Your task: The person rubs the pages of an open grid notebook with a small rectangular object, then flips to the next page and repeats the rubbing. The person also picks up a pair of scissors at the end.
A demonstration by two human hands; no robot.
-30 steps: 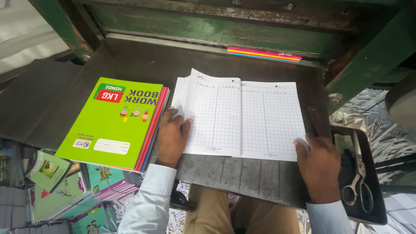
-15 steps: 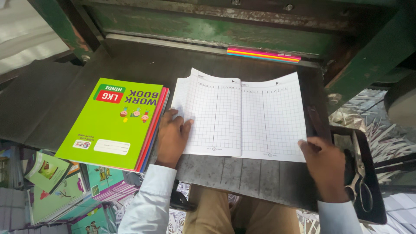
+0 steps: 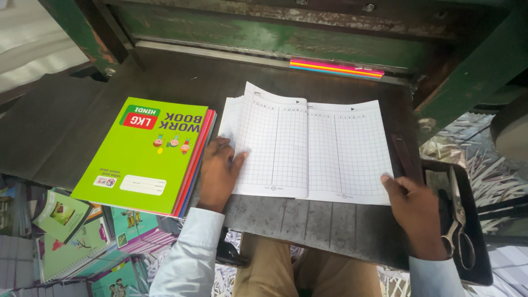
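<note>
Left hand (image 3: 219,175): palm down, fingers together, pointing up-right; fingertips pressed flat on left edge of gridded sheet stack (image 3: 308,148). Left forearm in pale sleeve, rising from below that edge. Right hand (image 3: 416,212): at stack's lower right corner, knuckles up, fingers curled, thumb tip on corner. Right forearm, pale cuff, below that corner.

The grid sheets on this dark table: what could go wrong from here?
1. The left hand and right hand press only the near corners of the grid sheets; the far edge curls up, so the pile may shift.
2. The scissors lie near the right hand and could catch it.
</note>
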